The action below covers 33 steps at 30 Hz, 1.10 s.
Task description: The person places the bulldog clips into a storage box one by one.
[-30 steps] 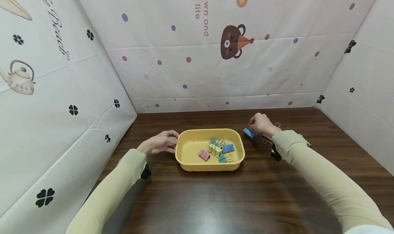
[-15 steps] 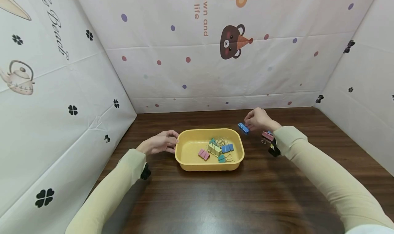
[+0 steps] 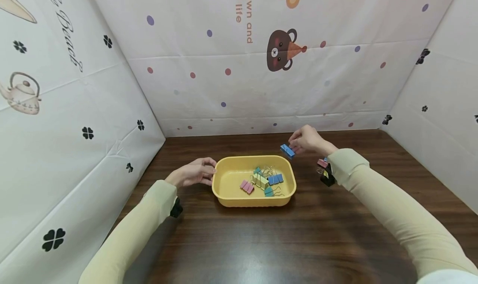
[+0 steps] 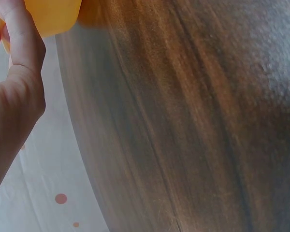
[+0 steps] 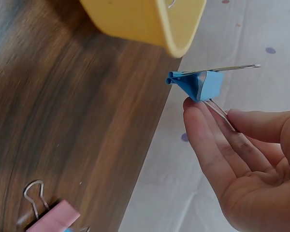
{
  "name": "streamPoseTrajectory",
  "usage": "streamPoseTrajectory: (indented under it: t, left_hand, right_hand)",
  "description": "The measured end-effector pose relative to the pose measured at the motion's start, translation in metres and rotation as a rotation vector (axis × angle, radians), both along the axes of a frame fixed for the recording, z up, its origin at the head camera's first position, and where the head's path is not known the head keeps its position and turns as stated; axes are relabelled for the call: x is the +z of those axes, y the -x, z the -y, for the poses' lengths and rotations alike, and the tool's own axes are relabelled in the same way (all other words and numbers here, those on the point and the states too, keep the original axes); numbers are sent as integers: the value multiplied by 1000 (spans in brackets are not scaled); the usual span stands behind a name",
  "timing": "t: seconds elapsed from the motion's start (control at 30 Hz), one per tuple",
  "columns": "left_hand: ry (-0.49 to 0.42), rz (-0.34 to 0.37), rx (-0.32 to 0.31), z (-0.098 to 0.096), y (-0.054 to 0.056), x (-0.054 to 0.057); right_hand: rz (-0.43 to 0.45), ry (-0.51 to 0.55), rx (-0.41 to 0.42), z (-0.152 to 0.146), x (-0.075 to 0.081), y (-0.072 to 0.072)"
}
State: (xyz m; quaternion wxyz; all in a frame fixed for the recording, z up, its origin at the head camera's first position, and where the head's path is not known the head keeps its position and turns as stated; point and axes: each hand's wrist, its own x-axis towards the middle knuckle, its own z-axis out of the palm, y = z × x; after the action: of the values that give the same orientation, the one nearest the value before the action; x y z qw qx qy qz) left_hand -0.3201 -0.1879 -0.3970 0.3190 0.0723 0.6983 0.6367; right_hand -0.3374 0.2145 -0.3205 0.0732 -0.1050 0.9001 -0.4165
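A blue binder clip [image 3: 287, 151] hangs in the air just beyond the back right corner of a yellow plastic basket [image 3: 239, 201]. My right hand [image 3: 309, 139] pinches it by one wire handle; in the right wrist view thumb and fingers meet on that wire, and the blue clip body [image 5: 211, 86] sticks out past the fingertips. At the basket's left end my left hand [image 3: 194, 172] holds the rim with bent fingers. Inside the basket lie a pink clip [image 3: 247, 187], a yellow clip [image 3: 260, 181], a blue clip [image 3: 275, 179] and teal clips [image 3: 269, 192].
Right of the basket, partly behind the right wrist, a pink binder clip [image 3: 323, 163] lies on the dark wood table [image 3: 239, 242] with a bit of blue beside it. Printed white cloth walls [image 3: 179, 97] stand behind and at both sides.
My right hand has lifted the blue clip and carried it left and away from me, toward the basket's back right corner. The left hand and basket stay in place.
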Motion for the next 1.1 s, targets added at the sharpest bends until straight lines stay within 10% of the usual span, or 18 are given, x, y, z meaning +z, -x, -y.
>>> streamPoseTrajectory:
  t: [1.1]
  left_hand:
    - [-21,6,-18,0,1,0]
  right_hand:
    - [60,40,125,53,16,-14]
